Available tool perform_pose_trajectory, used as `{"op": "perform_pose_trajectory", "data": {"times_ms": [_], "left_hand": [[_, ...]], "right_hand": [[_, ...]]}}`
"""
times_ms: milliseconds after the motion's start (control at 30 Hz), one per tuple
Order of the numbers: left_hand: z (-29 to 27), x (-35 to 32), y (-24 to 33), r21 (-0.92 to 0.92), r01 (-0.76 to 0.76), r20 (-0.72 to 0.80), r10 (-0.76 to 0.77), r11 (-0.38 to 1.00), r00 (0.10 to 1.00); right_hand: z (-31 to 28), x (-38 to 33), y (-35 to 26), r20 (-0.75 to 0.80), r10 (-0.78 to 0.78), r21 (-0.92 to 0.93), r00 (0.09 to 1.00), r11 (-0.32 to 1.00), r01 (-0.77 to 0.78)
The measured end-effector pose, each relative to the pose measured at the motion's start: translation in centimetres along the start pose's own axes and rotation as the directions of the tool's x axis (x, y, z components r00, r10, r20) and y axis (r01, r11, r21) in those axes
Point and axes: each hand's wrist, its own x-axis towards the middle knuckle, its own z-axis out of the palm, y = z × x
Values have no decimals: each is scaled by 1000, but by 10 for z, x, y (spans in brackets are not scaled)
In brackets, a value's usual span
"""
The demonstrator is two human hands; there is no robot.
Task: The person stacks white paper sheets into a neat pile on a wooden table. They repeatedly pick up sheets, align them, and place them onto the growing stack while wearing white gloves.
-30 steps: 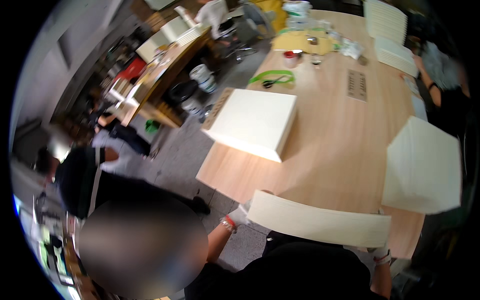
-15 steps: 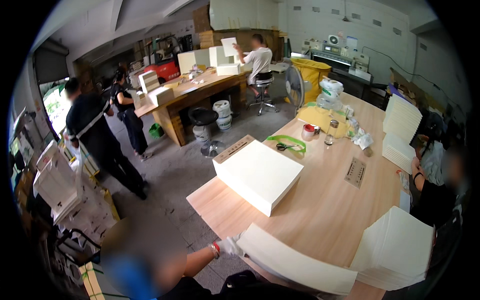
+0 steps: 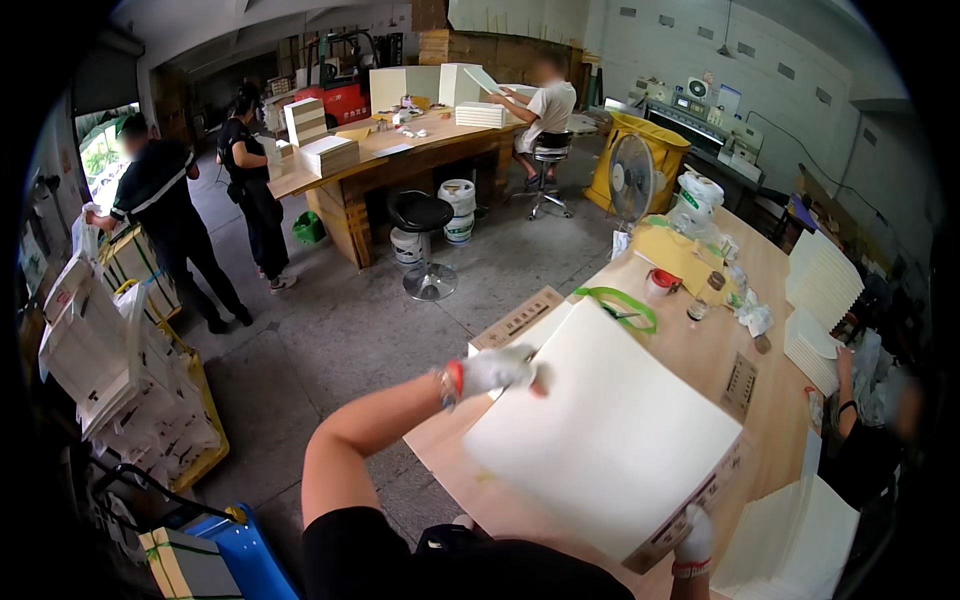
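Observation:
A large white cardboard sheet (image 3: 600,420) with a brown printed strip along its near right edge lies between my hands, over the table's near part. My left hand (image 3: 502,370), in a white glove with bare fingertips, is closed on its far left edge, slightly blurred. At the near right corner my right hand (image 3: 695,538), gloved too, grips the edge by the brown strip; its fingers are partly hidden. Beneath and beyond the sheet, a white stack (image 3: 545,325) with a brown strip (image 3: 517,317) is mostly covered. Another pile of white sheets (image 3: 785,545) stands right of my right hand.
Green tape (image 3: 625,300), a red-and-white tape roll (image 3: 661,283) and a glass jar (image 3: 708,295) sit farther back on the table (image 3: 700,345). A seated co-worker (image 3: 870,430) is at the right edge. A black stool (image 3: 425,230) and loaded trolley (image 3: 200,420) stand on the left.
The sheet, earlier curved along the table's near edge, has swung up and away over the stack. My left hand moved forward with it; my right hand came into view. The whole view shifted.

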Motion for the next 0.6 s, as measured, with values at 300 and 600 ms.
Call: {"op": "perform_pose_trajectory", "data": {"times_ms": [300, 600], "left_hand": [[-103, 98, -27, -537, 75, 66, -47, 840, 997], [-121, 144, -77, -671, 116, 82, -82, 732, 993]], "right_hand": [[168, 102, -54, -57, 135, -9, 989, 991, -136], [191, 149, -52, -48, 174, -99, 984, 979, -178]]}}
